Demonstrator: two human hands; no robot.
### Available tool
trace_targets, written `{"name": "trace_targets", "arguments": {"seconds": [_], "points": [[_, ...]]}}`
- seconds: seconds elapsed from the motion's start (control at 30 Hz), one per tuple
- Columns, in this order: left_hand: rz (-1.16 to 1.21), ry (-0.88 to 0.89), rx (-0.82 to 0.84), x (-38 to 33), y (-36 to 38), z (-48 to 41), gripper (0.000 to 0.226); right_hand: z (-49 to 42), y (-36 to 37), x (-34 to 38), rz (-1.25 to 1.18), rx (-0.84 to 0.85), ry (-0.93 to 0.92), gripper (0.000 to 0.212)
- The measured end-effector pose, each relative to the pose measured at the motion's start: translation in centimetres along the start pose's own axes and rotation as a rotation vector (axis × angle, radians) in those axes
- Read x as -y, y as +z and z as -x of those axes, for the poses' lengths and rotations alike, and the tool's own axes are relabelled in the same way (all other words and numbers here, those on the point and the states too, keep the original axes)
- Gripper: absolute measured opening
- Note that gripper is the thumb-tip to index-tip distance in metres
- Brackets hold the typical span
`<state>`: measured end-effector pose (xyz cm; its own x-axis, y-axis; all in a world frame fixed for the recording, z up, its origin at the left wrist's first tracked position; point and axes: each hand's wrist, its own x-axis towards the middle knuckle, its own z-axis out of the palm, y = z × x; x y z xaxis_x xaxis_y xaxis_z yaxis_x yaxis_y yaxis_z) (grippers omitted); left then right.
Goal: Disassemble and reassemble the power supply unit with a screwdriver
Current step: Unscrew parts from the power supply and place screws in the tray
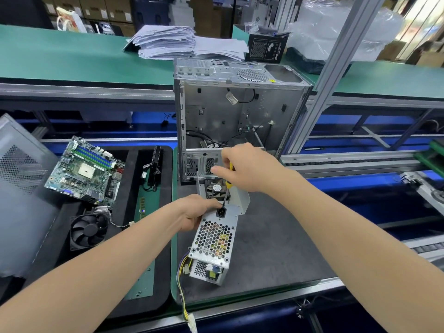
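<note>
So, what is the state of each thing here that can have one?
PSU: out of the case, on the mat, tilted.
Screwdriver: tip down at the PSU's socket end.
Case: upright, side open.
Motherboard: out of the case, tilted on the tray.
Fan: loose on the tray.
Left hand: grips the PSU.
Right hand: grips the screwdriver.

An open case [240, 111] stands on the grey mat [276, 236]. To its left sit a motherboard [84, 171] (tilted) and a fan [87, 230], with papers [187, 44] piled behind.
</note>
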<state>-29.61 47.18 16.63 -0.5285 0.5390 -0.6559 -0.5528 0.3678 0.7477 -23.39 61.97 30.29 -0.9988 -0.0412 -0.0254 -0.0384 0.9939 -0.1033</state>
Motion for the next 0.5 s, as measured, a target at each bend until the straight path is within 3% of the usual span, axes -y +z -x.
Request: {"name": "trace_targets", "arguments": {"seconds": [0.1, 0.2, 0.3, 0.5], "points": [[0.03, -0.001, 0.026, 0.0, 0.0, 0.0, 0.03, 0.5, -1.3, -0.6, -0.094, 0.098, -0.245, 0.006], [0.083, -0.018, 0.04, 0.0, -0.2, 0.1, 0.023, 0.3, -1.7, -0.7, -0.022, 0.142, -0.357, 0.013], [0.097, -0.023, 0.038, -0.1, -0.2, 0.2, 0.024, 0.3, -1.2, -0.9, 0.021, 0.1, -0.318, 0.002], [0.077, -0.026, 0.02, -0.1, 0.1, 0.6, 0.033, -0.4, -0.1, -0.3, 0.043, -0.025, 0.065, 0.067]]}}
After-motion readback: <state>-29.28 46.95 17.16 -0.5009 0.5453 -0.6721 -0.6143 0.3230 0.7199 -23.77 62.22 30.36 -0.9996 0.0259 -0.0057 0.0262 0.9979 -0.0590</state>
